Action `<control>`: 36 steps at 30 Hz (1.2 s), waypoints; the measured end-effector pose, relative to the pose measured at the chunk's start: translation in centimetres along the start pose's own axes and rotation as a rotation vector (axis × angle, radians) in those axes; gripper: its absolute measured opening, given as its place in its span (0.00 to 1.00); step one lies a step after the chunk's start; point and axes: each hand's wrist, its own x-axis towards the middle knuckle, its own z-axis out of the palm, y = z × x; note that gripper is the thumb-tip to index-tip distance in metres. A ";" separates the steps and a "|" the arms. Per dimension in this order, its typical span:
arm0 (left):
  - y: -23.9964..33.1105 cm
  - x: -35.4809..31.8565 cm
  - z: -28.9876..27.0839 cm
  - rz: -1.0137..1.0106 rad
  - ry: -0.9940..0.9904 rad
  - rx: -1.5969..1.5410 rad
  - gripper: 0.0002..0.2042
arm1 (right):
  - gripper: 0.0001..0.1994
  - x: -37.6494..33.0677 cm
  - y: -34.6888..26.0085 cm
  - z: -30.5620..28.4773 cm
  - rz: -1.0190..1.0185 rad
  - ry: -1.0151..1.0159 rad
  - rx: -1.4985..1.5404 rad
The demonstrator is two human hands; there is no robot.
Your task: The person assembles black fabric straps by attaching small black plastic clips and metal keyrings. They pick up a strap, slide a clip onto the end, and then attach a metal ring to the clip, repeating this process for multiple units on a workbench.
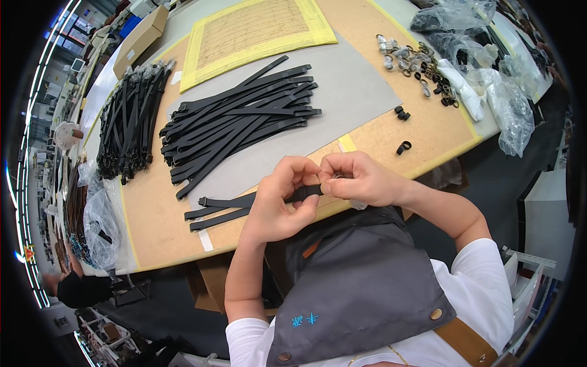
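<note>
Close to the table's near edge, both of my hands meet at one end of a flat black strap (304,193). My left hand (275,205) is closed around it, with thumb and fingers pinching the band. The fingers of my right hand (361,178) are bent onto the strap's tip, hiding just what they grip there. Left of my hands, more black straps (220,219) lie on the table, one showing a small buckle. Beyond them is a large pile of black straps (244,116) on a grey sheet (348,79).
A second bundle of black straps (131,116) lies far left, near a cardboard box (140,40). A yellow-edged board (257,27) lies at the back. Small black loops (403,147) and metal rings (406,61) are on the right, beside clear plastic bags (507,104).
</note>
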 end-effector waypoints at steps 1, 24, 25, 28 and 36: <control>0.1 -0.1 -0.2 0.004 0.012 -0.061 0.17 | 0.08 0.1 0.0 -0.2 -0.028 -0.029 0.010; -2.9 -2.4 -3.5 -0.112 -0.025 0.004 0.06 | 0.12 6.4 -3.7 -2.2 -0.159 -0.508 -0.788; -3.1 -2.1 -3.3 -0.148 -0.009 0.045 0.07 | 0.12 8.4 -4.8 -3.6 -0.180 -0.417 -0.846; -5.3 0.2 -2.9 0.039 0.016 0.433 0.05 | 0.12 15.9 -4.8 -10.7 -0.463 0.303 -0.812; -7.2 -0.2 -1.8 -0.003 0.122 0.585 0.08 | 0.11 20.8 -4.2 -14.8 -0.395 0.510 -1.405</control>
